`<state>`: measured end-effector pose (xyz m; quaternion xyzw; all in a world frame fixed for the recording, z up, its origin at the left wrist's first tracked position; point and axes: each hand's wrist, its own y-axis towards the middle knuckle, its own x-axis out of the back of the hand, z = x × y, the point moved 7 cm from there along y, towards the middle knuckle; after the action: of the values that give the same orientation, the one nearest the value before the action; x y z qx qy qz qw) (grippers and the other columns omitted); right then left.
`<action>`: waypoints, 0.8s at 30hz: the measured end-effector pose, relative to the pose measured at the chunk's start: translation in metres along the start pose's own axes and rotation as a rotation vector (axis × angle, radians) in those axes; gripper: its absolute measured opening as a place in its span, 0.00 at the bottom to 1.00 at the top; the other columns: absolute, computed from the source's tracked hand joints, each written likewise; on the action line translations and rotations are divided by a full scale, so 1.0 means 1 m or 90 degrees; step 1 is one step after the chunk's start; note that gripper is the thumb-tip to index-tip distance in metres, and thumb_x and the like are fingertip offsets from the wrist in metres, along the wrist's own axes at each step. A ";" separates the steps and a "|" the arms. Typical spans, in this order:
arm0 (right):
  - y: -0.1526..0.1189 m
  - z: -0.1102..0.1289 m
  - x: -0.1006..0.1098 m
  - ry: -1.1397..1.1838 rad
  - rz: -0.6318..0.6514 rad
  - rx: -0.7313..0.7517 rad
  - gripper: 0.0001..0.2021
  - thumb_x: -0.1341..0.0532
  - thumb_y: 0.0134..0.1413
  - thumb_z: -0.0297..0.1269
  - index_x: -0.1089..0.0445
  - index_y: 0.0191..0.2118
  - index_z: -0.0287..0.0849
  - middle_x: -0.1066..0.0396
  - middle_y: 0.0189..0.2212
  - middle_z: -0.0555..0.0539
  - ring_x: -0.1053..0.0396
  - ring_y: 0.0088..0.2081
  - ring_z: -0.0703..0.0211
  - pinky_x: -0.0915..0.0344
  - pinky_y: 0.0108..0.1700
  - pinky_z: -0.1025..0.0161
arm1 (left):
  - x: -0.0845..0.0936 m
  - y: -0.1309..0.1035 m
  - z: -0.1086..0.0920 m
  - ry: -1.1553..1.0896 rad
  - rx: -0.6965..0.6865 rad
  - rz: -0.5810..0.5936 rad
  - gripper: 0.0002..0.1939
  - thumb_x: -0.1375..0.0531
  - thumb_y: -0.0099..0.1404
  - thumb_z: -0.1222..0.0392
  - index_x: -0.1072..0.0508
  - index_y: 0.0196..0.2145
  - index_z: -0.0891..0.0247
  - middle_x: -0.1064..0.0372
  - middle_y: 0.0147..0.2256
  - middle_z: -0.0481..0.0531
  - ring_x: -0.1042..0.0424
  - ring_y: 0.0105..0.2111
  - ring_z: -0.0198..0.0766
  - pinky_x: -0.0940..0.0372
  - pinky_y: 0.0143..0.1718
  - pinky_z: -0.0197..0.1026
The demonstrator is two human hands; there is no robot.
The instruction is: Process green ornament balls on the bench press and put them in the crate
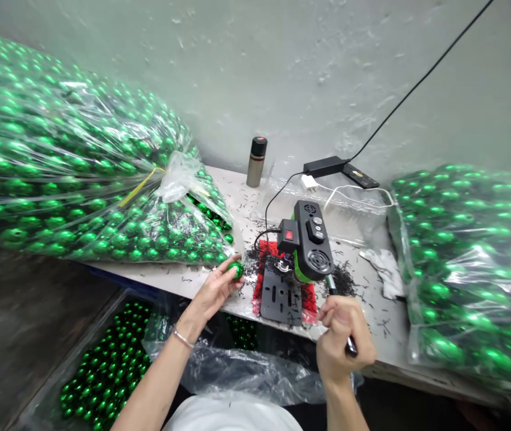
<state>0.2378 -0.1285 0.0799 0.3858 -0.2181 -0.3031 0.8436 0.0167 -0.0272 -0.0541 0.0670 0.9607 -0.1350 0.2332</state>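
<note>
In the head view, the left hand (217,290) is closed on a shiny green ball (238,270), pinched between thumb and fingers just left of a small bench machine (313,239); this grip leaves much of the ball exposed, presumably so that it can be turned or set down easily; the ball is at the front of the white table (169,278), near the machine's slotted black plate (281,293) but apart from it. The right hand (345,332) is clamped in a fist around the lever (351,346) on the machine's right side; a full wrap seems chosen for a firm pull, and it leaves the other hand free for the ball.

The plate lies over a red mat (309,299), perhaps to protect the tabletop or limit slipping; dark shavings (347,278) are strewn around it. A large clear bag of green balls (79,173) lies to the left, its loose balls spilling close to the left hand, likely for a short reach; a bin (106,353) below the table edge also holds balls; another filled bag (466,269) stands at the right, beside a white glove (385,272); the bottle (256,161) and power adapter (324,166) sit towards the wall, seemingly out of the hands' way.
</note>
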 end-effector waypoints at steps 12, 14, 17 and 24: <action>-0.004 -0.003 -0.001 -0.013 0.055 0.030 0.15 0.48 0.61 0.23 0.41 0.24 0.43 0.36 0.23 0.52 0.36 0.27 0.64 0.42 0.30 0.63 | -0.062 0.000 0.049 0.448 -0.158 0.011 0.18 0.36 0.62 0.55 0.26 0.49 0.61 0.23 0.40 0.54 0.24 0.36 0.40 0.29 0.40 0.43; -0.005 -0.003 -0.001 -0.007 0.061 0.030 0.14 0.48 0.61 0.22 0.40 0.25 0.43 0.36 0.24 0.52 0.36 0.27 0.64 0.42 0.30 0.63 | -0.072 0.000 0.042 0.569 -0.250 0.013 0.17 0.37 0.63 0.57 0.26 0.50 0.60 0.23 0.42 0.55 0.24 0.38 0.43 0.29 0.43 0.46; -0.006 -0.003 -0.001 -0.002 0.065 0.031 0.14 0.48 0.61 0.22 0.40 0.25 0.43 0.36 0.24 0.52 0.36 0.27 0.64 0.42 0.30 0.63 | -0.085 -0.001 0.036 0.693 -0.360 0.026 0.16 0.37 0.64 0.58 0.27 0.50 0.60 0.24 0.44 0.57 0.25 0.44 0.47 0.30 0.47 0.50; -0.004 0.000 -0.001 0.005 0.067 0.038 0.14 0.48 0.61 0.23 0.40 0.25 0.43 0.37 0.24 0.52 0.36 0.27 0.64 0.41 0.29 0.63 | -0.094 -0.001 0.037 0.775 -0.451 0.054 0.15 0.37 0.65 0.57 0.27 0.49 0.61 0.25 0.45 0.59 0.26 0.45 0.49 0.33 0.50 0.53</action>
<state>0.2359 -0.1298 0.0769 0.4001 -0.2440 -0.2503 0.8472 0.1159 -0.0447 -0.0419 0.0880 0.9031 0.2562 -0.3331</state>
